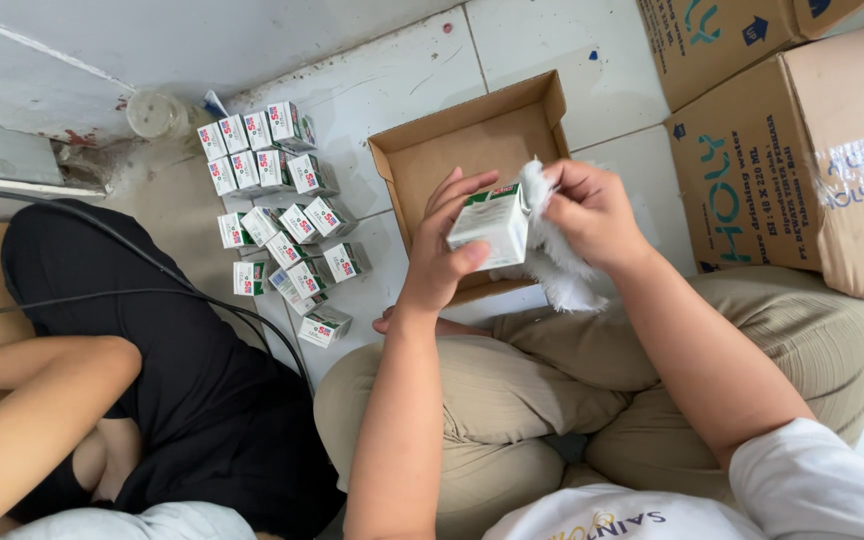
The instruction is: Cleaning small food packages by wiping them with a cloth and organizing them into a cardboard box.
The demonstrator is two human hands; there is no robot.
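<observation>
Large brown corrugated cartons (802,150) stacked at the far right edge of the white tiled floor (552,40), one with clear tape across its face; they wall off that side. Next person's black-clad legs (182,380) and bare forearm (32,410) fill the near left, two black cables (152,270) running over them. Wearer's khaki-trousered legs (552,390) are folded at the near edge.

Shallow open cardboard tray (452,150) sits on the floor mid-frame, just beyond the knees, flaps up, plain matte brown inside. Bare tile shows beyond it and in a strip between it and the cartons.

Left of the tray: cluster of small white boxes (277,215) with red and green print, roughly in rows toward the far left wall, looser and tilted at the near end. One lies apart nearest the left knee.

Held above the tray's near edge: one small white carton (490,228), rectangular, smooth printed card, green on top. Left hand (442,255) grips it, thumb on the near face, fingers wrapped behind the left side, pinching it. Right hand (592,210) is closed on a fluffy white cloth (552,255), fingers pressed together, pushing it against the carton's right side. The cloth hangs ragged below the carton.
</observation>
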